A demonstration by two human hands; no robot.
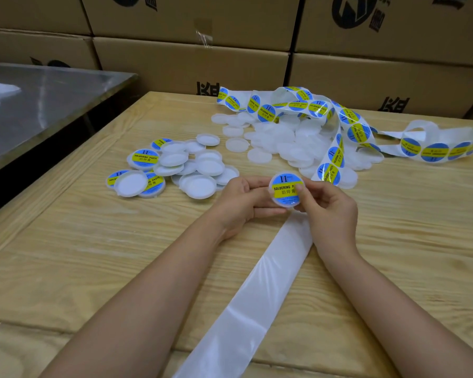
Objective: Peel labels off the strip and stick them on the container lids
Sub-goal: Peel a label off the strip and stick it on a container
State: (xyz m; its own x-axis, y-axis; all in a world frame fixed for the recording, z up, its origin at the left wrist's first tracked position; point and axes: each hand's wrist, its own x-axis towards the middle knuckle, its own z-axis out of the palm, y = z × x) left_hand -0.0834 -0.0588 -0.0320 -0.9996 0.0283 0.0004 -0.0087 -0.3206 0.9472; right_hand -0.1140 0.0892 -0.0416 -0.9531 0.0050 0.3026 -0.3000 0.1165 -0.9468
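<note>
Emptied backing strip (pixel 260 293) trailing off the near worktop (pixel 93 255) edge, seemingly out of the way, one lid (pixel 286 205) gripped between both hands (left hand (pixel 243 200) steadying, right hand (pixel 328 205) thumbing its label (pixel 283 184) flat), finished lids (pixel 145 159) heaped left, blank lids (pixel 279 143) beyond.

Single head cam, wide-angle, close above tabletop (pixel 99 257), facing forward-down toward stacked boxes (pixel 191 64) at 12 o'clock.

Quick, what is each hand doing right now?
Left hand: closed, holding the labelled lid.
Right hand: closed, pinching the same lid.
</note>
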